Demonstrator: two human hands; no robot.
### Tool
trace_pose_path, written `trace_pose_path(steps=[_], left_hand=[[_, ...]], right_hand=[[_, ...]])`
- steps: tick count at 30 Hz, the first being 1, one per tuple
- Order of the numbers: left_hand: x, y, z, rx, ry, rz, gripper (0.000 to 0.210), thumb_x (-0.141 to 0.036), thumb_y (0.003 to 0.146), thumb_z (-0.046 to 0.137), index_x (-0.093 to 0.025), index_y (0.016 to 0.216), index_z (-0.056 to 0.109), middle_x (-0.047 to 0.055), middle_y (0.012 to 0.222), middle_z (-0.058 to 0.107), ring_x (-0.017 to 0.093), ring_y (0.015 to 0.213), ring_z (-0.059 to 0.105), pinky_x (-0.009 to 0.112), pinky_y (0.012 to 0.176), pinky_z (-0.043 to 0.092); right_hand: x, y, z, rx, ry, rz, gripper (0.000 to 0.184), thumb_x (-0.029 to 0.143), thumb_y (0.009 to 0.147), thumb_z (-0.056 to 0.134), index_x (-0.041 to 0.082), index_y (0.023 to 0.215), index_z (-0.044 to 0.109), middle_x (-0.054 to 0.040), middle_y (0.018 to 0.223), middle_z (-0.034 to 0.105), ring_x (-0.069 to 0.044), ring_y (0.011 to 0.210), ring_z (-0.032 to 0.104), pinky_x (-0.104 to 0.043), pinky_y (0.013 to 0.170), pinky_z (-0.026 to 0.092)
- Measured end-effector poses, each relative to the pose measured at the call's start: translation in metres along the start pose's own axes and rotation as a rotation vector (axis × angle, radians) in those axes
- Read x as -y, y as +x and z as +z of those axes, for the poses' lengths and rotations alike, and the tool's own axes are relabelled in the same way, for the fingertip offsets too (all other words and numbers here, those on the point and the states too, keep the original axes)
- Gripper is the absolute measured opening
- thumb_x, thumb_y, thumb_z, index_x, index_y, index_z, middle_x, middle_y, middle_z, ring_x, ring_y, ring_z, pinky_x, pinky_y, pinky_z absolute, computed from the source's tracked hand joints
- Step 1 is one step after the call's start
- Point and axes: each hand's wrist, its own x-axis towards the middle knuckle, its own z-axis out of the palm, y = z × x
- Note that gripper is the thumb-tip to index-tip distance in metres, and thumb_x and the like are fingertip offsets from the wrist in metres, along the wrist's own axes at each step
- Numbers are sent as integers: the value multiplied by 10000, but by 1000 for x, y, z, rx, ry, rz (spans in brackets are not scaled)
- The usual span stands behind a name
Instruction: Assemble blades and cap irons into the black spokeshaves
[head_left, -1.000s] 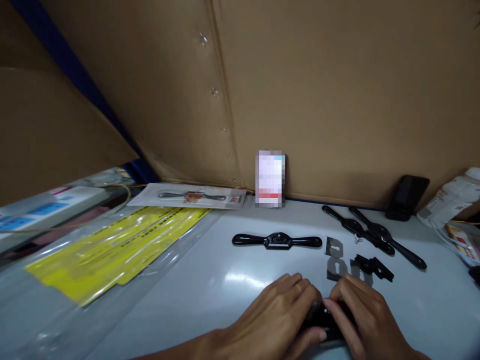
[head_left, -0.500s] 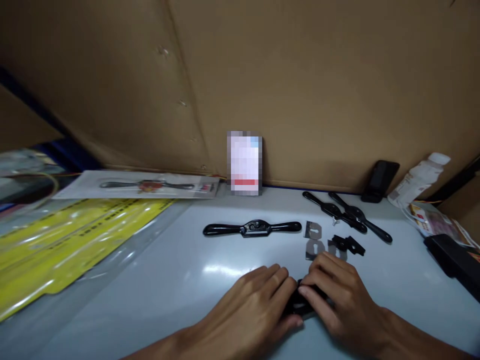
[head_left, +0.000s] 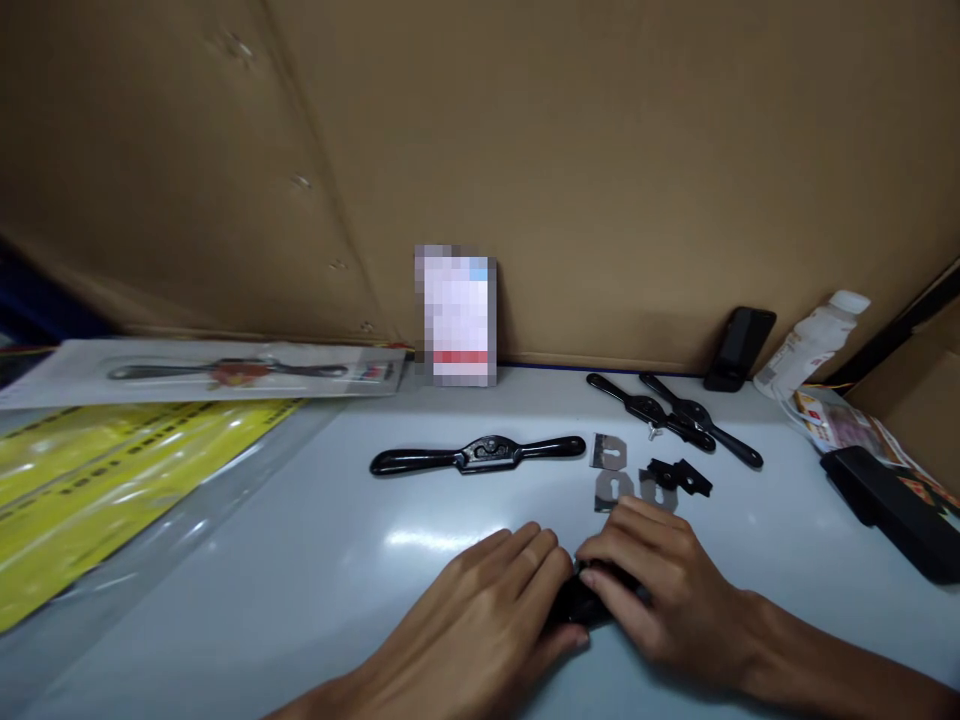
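Close in front of me, both hands are on a black spokeshave (head_left: 589,598), most of it hidden by my fingers. My left hand (head_left: 491,600) is closed around its left part, thumb low and fingers over the top. My right hand (head_left: 660,580) grips the right part, with thumb and fingertips pressed at the middle. Beyond them another black spokeshave body (head_left: 489,453) lies lengthwise. To its right are several flat grey slotted blades (head_left: 609,452) and small black cap pieces (head_left: 681,476). Further back, two more black spokeshave bodies (head_left: 686,410) lie side by side at a slant.
A pixelated upright card or screen (head_left: 459,320) leans on the cardboard wall (head_left: 562,180). On the left lie a packaged spokeshave (head_left: 225,372) and yellow plastic packaging (head_left: 135,490). At right are a black stand (head_left: 739,350), a plastic bottle (head_left: 814,345) and a long black object (head_left: 892,510).
The whole view has shifted, so things on the table appear further left. Both hands still hold the spokeshave, with their grip little changed.
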Motion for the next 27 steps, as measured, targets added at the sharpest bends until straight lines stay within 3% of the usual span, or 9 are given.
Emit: trace_pose_path(steps=[5,8,12,18,27], left_hand=[[4,-1,0,2,-16,34,96,-293,1043,597,-202,1018,613,25,896,679,196,726,619,320,668,523],[5,0,0,8,0,43,109,-298,1024,640,-192,1032,618,27,904,686,193,706,615,312,636,503],[4,1,0,22,59,23,144,-263,967,717,-192,1068,642,26,928,702,206,747,647,316,651,517],[4,2,-3,13,84,43,165,-230,959,701,-190,1116,671,28,928,709,215,765,676,321,662,541],[5,2,-3,-7,81,73,294,-257,997,666,-168,1276,636,49,961,708,220,790,682,328,670,570]], right_hand=[[3,6,-2,32,237,274,209,126,971,583,205,836,721,5,761,682,-144,705,614,-282,686,481],[1,8,-4,54,278,324,193,106,935,627,206,791,707,20,742,671,-138,707,604,-280,710,467],[-4,6,-5,45,155,246,191,142,943,652,182,757,664,8,730,631,-148,716,567,-293,717,438],[-6,1,-8,-37,-112,-52,311,174,1017,547,151,722,643,-25,710,591,-158,677,495,-315,671,411],[-7,-3,-12,-19,-73,-164,369,227,1039,529,157,706,674,-31,719,599,-144,648,496,-303,620,414]])
